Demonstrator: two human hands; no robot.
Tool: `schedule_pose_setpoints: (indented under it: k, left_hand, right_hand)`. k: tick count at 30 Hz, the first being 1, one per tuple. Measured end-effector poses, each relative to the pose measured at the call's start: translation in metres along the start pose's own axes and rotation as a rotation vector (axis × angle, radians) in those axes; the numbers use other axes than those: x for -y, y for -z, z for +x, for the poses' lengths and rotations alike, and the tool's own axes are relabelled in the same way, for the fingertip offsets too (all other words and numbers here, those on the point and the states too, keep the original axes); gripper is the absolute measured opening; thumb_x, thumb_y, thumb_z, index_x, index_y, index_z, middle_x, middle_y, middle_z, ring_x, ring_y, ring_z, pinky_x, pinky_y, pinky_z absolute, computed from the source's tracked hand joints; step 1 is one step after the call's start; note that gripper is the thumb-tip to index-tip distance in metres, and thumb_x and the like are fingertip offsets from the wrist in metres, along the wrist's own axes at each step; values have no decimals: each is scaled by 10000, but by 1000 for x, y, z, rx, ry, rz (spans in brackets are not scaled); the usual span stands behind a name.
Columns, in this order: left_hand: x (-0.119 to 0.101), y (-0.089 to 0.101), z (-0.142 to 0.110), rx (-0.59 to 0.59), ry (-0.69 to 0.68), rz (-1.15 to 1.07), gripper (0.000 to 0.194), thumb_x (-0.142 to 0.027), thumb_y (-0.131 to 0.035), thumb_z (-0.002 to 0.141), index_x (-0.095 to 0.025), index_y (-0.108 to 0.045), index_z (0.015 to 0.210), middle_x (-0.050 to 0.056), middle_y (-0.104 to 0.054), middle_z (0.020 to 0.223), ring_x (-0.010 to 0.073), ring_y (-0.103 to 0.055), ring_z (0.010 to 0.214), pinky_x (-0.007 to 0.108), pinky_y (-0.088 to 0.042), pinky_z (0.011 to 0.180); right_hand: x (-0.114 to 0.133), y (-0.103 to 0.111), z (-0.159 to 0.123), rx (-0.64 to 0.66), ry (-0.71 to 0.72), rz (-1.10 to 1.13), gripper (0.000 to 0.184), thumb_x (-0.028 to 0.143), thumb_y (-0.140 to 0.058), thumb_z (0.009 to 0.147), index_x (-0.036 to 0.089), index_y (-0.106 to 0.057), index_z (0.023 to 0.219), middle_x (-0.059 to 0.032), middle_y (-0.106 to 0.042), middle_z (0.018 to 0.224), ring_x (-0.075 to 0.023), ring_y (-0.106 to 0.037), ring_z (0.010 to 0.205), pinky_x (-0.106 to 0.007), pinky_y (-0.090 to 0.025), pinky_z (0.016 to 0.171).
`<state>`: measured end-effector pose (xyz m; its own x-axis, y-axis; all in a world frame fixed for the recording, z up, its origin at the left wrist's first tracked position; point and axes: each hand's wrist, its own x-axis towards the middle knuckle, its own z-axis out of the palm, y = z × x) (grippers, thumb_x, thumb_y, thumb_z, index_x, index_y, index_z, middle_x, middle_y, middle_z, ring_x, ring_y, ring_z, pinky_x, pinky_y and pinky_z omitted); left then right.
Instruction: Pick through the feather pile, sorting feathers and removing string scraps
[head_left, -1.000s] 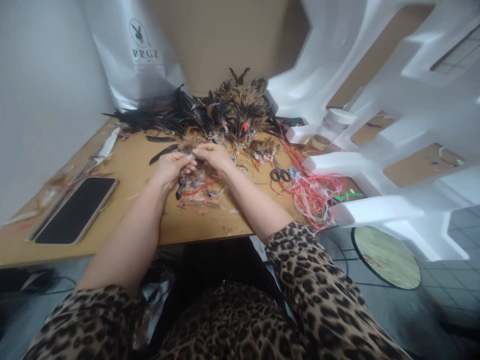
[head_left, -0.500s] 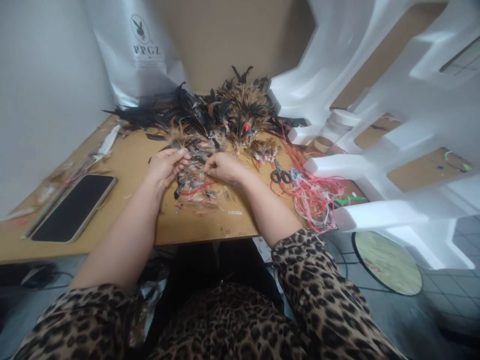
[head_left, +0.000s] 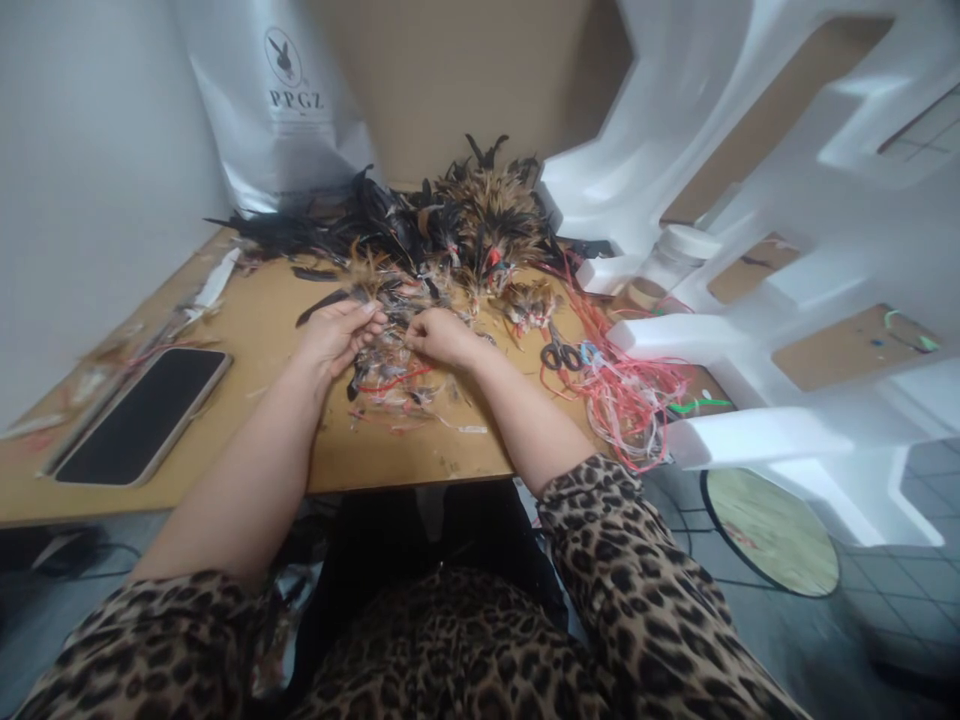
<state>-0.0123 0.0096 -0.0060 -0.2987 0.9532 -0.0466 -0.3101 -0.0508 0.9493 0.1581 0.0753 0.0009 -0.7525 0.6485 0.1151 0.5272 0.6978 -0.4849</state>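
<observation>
On your far left, one flat black smartphone (head_left: pixel 142 415) lies face up on the light wooden table (head_left: pixel 262 330), well apart from your work.

Your left hand (head_left: pixel 337 335) has its fingers curled and pressed together, pinching a small tuft of brown and black feathers (head_left: pixel 367 290) at the near edge of the heap. Your right hand (head_left: pixel 442 335) sits just beside it, fingers drawn together over the same scrap; whether it grips a feather or a thread is too small to tell. Between and just below your two hands lies a loose litter of red threads and feather trimmings (head_left: pixel 394 385).

Expect the feathers to weigh almost nothing and to drift at a breath. The vanes look soft and easily crushed or frayed, and the quills are thin and likely to kink, so take each one low on the quill with fingertips only, not across the vane.

Behind your hands rises one big heap of black and tan feathers (head_left: pixel 450 225), too many to count. To the right, one pair of black-handled scissors (head_left: pixel 561 350) rests beside one tangle of red and pink cord (head_left: pixel 630 390). Further right stand one white-lidded plastic jar (head_left: pixel 671 255) and several white foam packing pieces (head_left: pixel 750 200).
</observation>
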Motion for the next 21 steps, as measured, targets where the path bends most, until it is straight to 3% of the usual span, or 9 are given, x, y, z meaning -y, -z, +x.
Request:
schedule_pose_setpoints:
  k: [3, 7, 11, 16, 21]
  left_hand:
    - [0, 1, 1, -9, -1, -9, 116, -169, -697, 686, -73, -656, 736, 58, -652, 642, 56, -563, 477, 128, -430, 437]
    - [-2, 3, 3, -78, -11, -36, 87, -154, -676, 708, -90, -654, 764, 50, -655, 656, 46, -565, 489, 115, -422, 450]
    - [-2, 5, 5, -93, -49, -53, 53, -151, -650, 730, -106, -655, 759, 36, -654, 657, 37, -558, 491, 108, -419, 449]
    - [-2, 4, 5, -80, -69, -87, 38, -131, -650, 725, -98, -657, 743, 33, -648, 642, 33, -552, 484, 104, -425, 448]
    - [-3, 3, 5, -93, -51, -89, 49, -146, -657, 728, -105, -653, 755, 27, -645, 638, 31, -548, 478, 101, -414, 439]
  right_hand:
    - [-2, 2, -2, -79, 11, 48, 187, 225, -517, 760, 138, -683, 757, -20, -648, 724, -108, -530, 669, -218, -361, 670]
    - [3, 0, -3, -188, 95, 100, 197, 180, -520, 759, 151, -676, 874, -27, -645, 876, -124, -542, 807, -229, -374, 755]
    - [20, -7, -3, -89, 161, 57, 215, 230, -546, 782, 195, -682, 945, -31, -622, 944, -153, -529, 919, -275, -366, 842]
    - [43, -16, -5, -26, 217, -113, 244, 288, -526, 823, 292, -670, 1021, -45, -563, 1116, -235, -440, 1076, -415, -315, 914]
    - [50, -23, -4, 11, 236, -235, 220, 279, -487, 845, 235, -684, 932, -73, -547, 1157, -265, -407, 1087, -470, -285, 924]
